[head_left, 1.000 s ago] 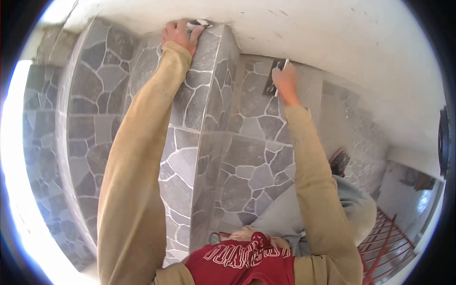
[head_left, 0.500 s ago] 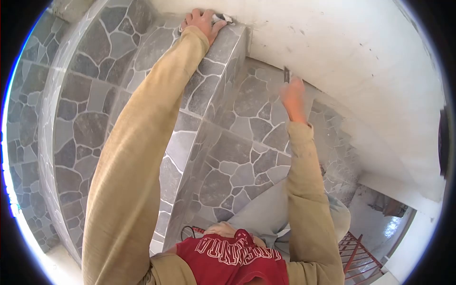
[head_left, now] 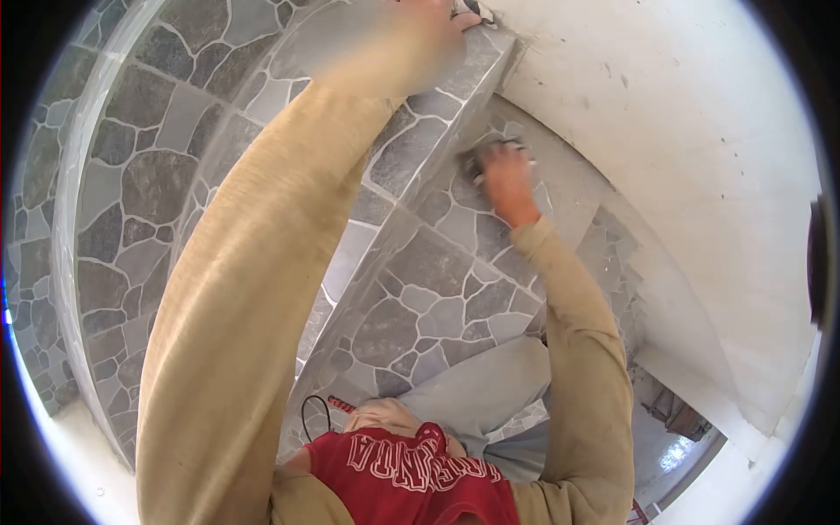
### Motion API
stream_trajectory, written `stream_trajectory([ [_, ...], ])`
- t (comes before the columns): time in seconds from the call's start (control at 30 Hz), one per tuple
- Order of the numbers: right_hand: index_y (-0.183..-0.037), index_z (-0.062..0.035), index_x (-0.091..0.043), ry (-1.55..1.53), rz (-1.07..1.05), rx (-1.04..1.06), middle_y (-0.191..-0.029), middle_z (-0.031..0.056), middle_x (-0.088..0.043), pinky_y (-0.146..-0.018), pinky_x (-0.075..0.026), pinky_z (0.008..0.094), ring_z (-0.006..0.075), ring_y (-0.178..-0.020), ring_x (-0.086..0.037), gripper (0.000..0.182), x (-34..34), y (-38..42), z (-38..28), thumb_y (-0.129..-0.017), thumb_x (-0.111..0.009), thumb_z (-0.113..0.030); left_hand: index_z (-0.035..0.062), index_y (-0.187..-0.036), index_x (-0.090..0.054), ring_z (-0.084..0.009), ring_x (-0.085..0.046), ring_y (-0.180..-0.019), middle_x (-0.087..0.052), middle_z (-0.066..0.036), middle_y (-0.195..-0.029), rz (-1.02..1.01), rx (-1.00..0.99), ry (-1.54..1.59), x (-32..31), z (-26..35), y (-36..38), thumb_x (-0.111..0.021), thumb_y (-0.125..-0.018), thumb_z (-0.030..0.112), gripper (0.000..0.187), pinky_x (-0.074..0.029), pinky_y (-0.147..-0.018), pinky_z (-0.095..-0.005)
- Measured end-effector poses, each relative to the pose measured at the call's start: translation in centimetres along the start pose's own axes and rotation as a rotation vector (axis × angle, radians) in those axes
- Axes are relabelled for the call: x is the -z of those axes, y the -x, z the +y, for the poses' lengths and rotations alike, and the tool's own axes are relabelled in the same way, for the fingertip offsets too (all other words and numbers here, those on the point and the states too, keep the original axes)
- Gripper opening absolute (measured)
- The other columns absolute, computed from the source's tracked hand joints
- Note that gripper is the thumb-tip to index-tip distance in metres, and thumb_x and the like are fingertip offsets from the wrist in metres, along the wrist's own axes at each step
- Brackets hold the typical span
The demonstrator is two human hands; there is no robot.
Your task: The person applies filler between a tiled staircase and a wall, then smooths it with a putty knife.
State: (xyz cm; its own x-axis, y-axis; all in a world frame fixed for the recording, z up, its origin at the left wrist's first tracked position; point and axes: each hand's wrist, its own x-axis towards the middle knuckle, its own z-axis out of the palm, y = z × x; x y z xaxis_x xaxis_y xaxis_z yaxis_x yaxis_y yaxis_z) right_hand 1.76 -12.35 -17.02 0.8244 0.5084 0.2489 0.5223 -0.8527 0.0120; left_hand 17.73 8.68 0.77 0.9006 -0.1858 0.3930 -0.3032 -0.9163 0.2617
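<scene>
At the top edge, my left hand (head_left: 433, 12) lies on the upper stone-patterned step (head_left: 424, 109), closed over a crumpled black-and-white rag (head_left: 473, 10). Part of that hand is blurred and cut off by the frame. Lower and to the right, my right hand (head_left: 509, 185) presses a dark flat thing (head_left: 477, 163) onto the stone-patterned tread (head_left: 426, 262), close to the step's riser. Motion blur smears this dark thing, so its kind does not show clearly.
A pale wall (head_left: 665, 114) borders the tread on the right, with a bare grey strip (head_left: 573, 171) along its foot. My bent leg (head_left: 486, 381) rests below. A black cord loop (head_left: 315, 416) lies by my shirt. More patterned steps (head_left: 157, 166) lie left.
My right hand has moved left from the foot of the wall onto the tread near the riser, with the dark thing. The view has shifted, and my left hand now sits at the frame's top edge.
</scene>
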Motion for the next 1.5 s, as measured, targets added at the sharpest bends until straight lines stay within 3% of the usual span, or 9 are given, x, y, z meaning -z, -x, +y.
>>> stream_trajectory([
  [0.13,-0.099,-0.0071,-0.066,-0.03,0.003,-0.114,-0.1,0.0103,-0.063,-0.087,-0.043,0.0458,0.0281,-0.101,-0.058,0.02,3.1,0.3,0.7,-0.083,-0.058,-0.016,0.0141,-0.121,-0.065,-0.0412,-0.053,-0.119,-0.058,-0.02,-0.125,0.0,0.005,-0.067,0.2,0.0,-0.1,-0.065,-0.089,0.051,0.049,-0.041,-0.102,-0.0535],
  [0.3,-0.099,-0.0047,-0.065,-0.272,-0.083,0.365,-0.099,0.0136,-0.062,-0.085,-0.045,0.0424,0.0308,-0.097,-0.058,0.022,3.5,4.8,-4.5,-0.082,-0.057,-0.016,0.0139,-0.119,-0.065,-0.0417,-0.054,-0.117,-0.057,-0.019,-0.122,-0.032,0.021,-0.016,-0.1,0.1,-0.3,-0.065,-0.09,0.048,0.045,-0.042,-0.101,-0.0527],
  [0.47,-0.097,-0.0031,-0.066,0.223,0.467,-0.041,-0.097,0.0163,-0.062,-0.082,-0.047,0.0484,0.0344,-0.093,-0.059,0.02,-1.5,-1.4,3.9,-0.082,-0.057,-0.013,0.0163,-0.123,-0.064,-0.0409,-0.052,-0.119,-0.056,-0.018,-0.125,0.023,-0.008,-0.074,-1.4,-0.6,0.0,-0.063,-0.089,0.056,0.052,-0.041,-0.102,-0.0532],
  [0.53,-0.094,-0.0033,-0.065,0.059,0.059,-0.223,-0.096,0.0169,-0.062,-0.081,-0.047,0.0488,0.0344,-0.094,-0.059,0.017,2.8,-2.1,2.5,-0.083,-0.056,-0.012,0.0188,-0.128,-0.063,-0.0402,-0.05,-0.122,-0.055,-0.017,-0.128,0.057,-0.043,-0.147,-2.1,-1.3,-0.9,-0.062,-0.088,0.064,0.061,-0.04,-0.104,-0.0534],
  [0.77,-0.087,-0.0069,-0.064,-0.38,0.071,0.258,-0.093,0.0121,-0.063,-0.082,-0.047,0.047,0.0311,-0.092,-0.061,0.011,1.0,3.4,-3.1,-0.082,-0.058,-0.014,0.0179,-0.127,-0.064,-0.0393,-0.049,-0.123,-0.055,-0.017,-0.128,0.026,-0.02,-0.116,-2.4,-1.4,-0.8,-0.063,-0.088,0.063,0.06,-0.04,-0.103,-0.0531],
  [0.83,-0.087,-0.0084,-0.063,-0.046,0.411,-0.019,-0.095,0.0124,-0.066,-0.082,-0.049,0.0458,0.0318,-0.093,-0.063,0.008,-2.2,0.3,2.5,-0.083,-0.058,-0.013,0.0177,-0.127,-0.064,-0.0393,-0.049,-0.123,-0.055,-0.017,-0.128,0.04,-0.018,-0.112,-2.7,-0.9,-0.5,-0.063,-0.088,0.063,0.06,-0.04,-0.103,-0.053],
  [0.93,-0.094,-0.005,-0.064,-0.03,0.041,-0.386,-0.097,0.0151,-0.067,-0.083,-0.049,0.0475,0.0341,-0.099,-0.064,0.012,4.8,-4.0,3.1,-0.083,-0.059,-0.009,0.0179,-0.13,-0.062,-0.0384,-0.047,-0.126,-0.053,-0.017,-0.134,-0.005,-0.011,-0.155,-1.4,-0.8,-1.1,-0.061,-0.091,0.061,0.058,-0.036,-0.107,-0.0531],
  [1.2,-0.092,0.0078,-0.068,-0.986,0.126,-1.115,-0.089,0.0304,-0.069,-0.078,-0.054,0.0537,0.0499,-0.087,-0.067,0.033,1.5,2.2,0.1,-0.077,-0.066,-0.021,0.017,-0.128,-0.062,-0.0383,-0.048,-0.125,-0.053,-0.018,-0.132,0.011,-0.015,-0.137,-2.5,-1.2,-0.8,-0.061,-0.091,0.062,0.058,-0.037,-0.105,-0.0536],
  [1.5,-0.088,0.011,-0.068,-0.846,0.264,-1.132,-0.093,0.0363,-0.067,-0.087,-0.053,0.05,0.0517,-0.096,-0.066,0.032,-2.9,-3.8,1.7,-0.075,-0.064,-0.018,0.0146,-0.125,-0.064,-0.0399,-0.051,-0.119,-0.056,-0.018,-0.124,0.098,-0.055,-0.131,-2.3,-1.0,-1.0,-0.063,-0.089,0.061,0.059,-0.042,-0.101,-0.0518],
])
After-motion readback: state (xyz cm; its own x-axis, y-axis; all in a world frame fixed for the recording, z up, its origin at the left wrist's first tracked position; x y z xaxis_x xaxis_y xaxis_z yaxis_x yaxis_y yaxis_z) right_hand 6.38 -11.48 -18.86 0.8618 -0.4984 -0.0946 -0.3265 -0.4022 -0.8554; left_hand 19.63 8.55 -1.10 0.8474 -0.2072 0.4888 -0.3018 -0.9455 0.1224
